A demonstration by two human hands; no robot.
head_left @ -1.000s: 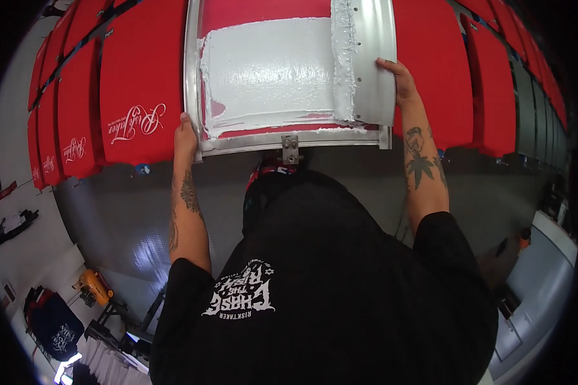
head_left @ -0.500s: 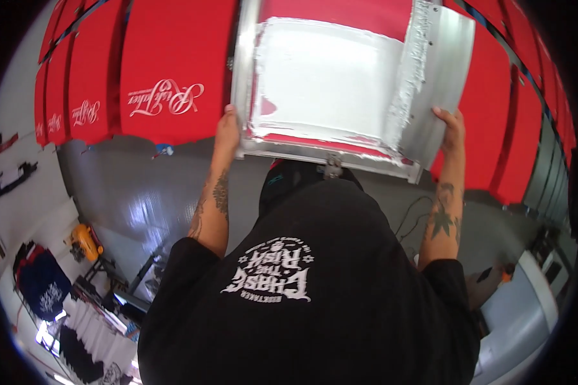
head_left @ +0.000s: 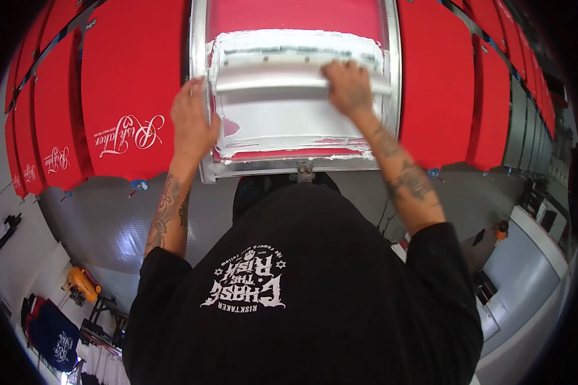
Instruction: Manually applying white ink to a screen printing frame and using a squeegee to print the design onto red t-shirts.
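Observation:
White ink (head_left: 282, 122) is spread over the mesh of a metal-framed printing screen (head_left: 200, 64) before me. A long metal squeegee (head_left: 263, 82), slightly blurred, lies crosswise over the ink. My right hand (head_left: 350, 90) grips its bar right of the middle, fingers curled over the top. My left hand (head_left: 194, 115) is at the screen's left rail, beside the squeegee's left end; its fingers stretch forward and its thumb is apart. Whether it touches the rail is hard to tell. Pinkish red shows through the mesh around the ink.
Red shirts on boards fan out on both sides; the nearest left shirt (head_left: 131, 77) bears white lettering, the nearest right shirt (head_left: 433, 83) shows none. A metal clamp (head_left: 305, 171) is at the screen's near edge. Behind me are a yellow machine (head_left: 83, 282) and hanging dark garments (head_left: 51, 333).
The squeegee has gone from upright along the screen's right side to crosswise over the ink. My right hand moved left with it. The left hand's grip on the rail loosened; the screen looks straighter.

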